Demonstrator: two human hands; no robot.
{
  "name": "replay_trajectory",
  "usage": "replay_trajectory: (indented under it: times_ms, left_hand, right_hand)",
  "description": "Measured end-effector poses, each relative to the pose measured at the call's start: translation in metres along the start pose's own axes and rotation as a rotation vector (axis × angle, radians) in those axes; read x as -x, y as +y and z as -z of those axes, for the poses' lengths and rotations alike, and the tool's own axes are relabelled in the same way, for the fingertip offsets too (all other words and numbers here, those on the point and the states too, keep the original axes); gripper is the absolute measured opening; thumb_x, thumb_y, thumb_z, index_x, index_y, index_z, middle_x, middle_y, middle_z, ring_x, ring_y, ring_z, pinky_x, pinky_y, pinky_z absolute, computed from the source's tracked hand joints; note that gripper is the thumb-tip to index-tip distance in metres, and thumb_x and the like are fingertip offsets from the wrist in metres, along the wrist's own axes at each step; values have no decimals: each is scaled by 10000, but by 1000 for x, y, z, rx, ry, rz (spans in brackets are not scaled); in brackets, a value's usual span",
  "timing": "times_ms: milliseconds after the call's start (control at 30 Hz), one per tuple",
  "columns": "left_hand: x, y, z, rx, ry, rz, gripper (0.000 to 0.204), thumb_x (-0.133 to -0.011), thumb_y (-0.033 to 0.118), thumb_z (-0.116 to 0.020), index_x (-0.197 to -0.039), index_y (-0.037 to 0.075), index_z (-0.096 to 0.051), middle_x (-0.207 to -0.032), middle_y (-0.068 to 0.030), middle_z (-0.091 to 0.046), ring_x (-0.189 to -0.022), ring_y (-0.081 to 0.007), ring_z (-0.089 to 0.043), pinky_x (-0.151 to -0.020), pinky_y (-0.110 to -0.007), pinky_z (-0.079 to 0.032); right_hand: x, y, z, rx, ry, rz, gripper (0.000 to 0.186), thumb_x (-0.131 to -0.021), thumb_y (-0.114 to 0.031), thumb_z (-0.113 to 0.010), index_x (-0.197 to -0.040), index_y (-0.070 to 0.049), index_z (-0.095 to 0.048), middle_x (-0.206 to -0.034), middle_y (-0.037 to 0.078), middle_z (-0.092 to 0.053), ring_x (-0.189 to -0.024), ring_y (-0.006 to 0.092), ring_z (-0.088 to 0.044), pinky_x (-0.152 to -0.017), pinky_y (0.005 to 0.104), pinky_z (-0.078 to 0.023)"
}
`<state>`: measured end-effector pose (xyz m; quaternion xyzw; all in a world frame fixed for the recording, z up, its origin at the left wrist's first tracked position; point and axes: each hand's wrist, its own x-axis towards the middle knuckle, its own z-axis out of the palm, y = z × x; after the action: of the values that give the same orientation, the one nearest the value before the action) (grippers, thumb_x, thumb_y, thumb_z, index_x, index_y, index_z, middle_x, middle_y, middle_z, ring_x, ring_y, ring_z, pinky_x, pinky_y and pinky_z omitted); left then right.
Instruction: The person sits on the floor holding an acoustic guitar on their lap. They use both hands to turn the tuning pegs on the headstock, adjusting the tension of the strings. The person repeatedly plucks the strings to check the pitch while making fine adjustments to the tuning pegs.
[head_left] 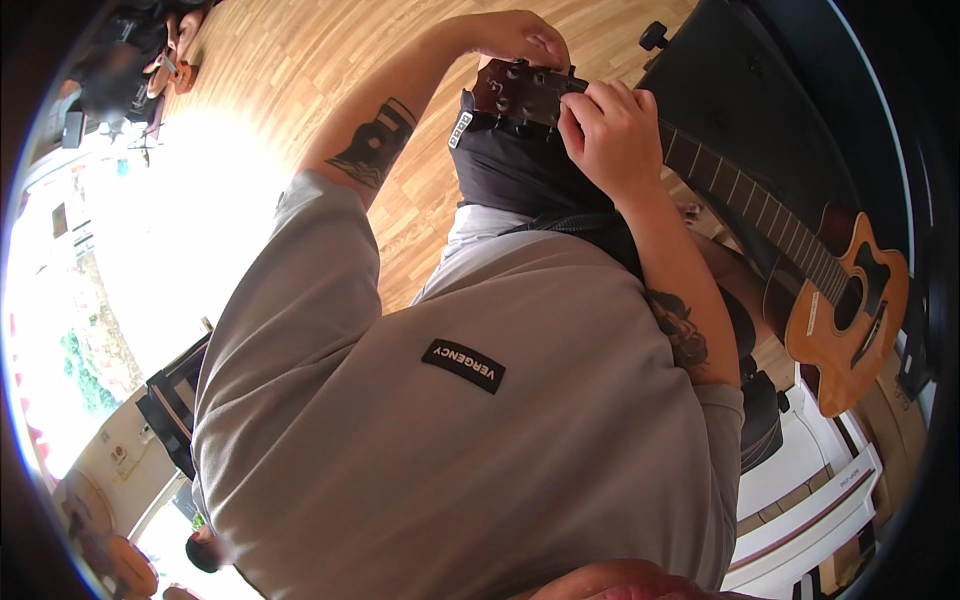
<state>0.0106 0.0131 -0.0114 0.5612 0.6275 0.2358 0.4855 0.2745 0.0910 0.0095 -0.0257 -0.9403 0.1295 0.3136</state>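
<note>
An acoustic guitar (840, 330) with a pale wooden top lies slanted from my lap to the right, its dark headstock (515, 90) at top center, resting over black fabric (510, 175). My left hand (520, 40) curls above the headstock's upper edge, fingers closed; what they hold is hidden. My right hand (615, 130) has its fingers bent over the neck where it meets the headstock, closed on it. The fretted neck (740, 200) runs from under that hand down to the body.
A large black panel (760, 100) stands behind the guitar. White equipment (810, 510) sits at lower right. A blurred person with a small instrument (180, 75) is at upper left, another person (205, 550) at lower left. A bright window (70, 300) lines the left side above wooden flooring (400, 240).
</note>
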Motion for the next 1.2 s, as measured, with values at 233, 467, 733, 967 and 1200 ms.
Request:
replay_trajectory:
  times_ms: [233,467,733,967,1200]
  left_hand:
    - [-4,-12,14,-122,-85,39,200,-1029,228,-687,-1090,54,-764,-1008,4,-721,-984,-125,-636,-923,-327,-509]
    - [-12,-6,-3,-110,-29,14,224,-1027,243,-697,-918,54,-648,-879,32,-609,-885,-96,-562,-828,-295,-475]
    - [-2,10,2,7,-54,-51,148,-1014,231,-708,-1025,84,-716,-1019,-7,-687,-970,-133,-612,-890,-323,-501]
    - [-11,-5,11,-58,-121,-142,264,-985,294,-751,-1169,121,-826,-1106,-76,-817,-1013,-199,-724,-928,-374,-561]
    - [-13,13,2,-266,-16,65,322,-922,350,-749,-1134,124,-836,-1045,-107,-824,-961,-243,-757,-883,-391,-585]
  right_hand:
    - [-1,2,3,-29,-6,19,170,-829,-185,-797,-756,-151,-647,-772,-6,-570,-816,210,-632,-746,407,-430]
    - [-5,-3,3,-26,20,23,322,-892,-224,-784,-649,-151,-586,-692,0,-524,-728,215,-597,-688,394,-419]
    - [0,2,-2,-13,-7,37,285,-800,-182,-820,-634,-152,-590,-686,-7,-523,-723,212,-586,-679,393,-410]
    - [-2,1,1,-4,-38,34,258,-771,-183,-828,-640,-157,-607,-690,-11,-525,-744,206,-590,-687,389,-414]
    - [-1,1,-1,10,-51,29,264,-769,-184,-831,-641,-155,-601,-694,-12,-525,-748,202,-592,-687,388,-412]
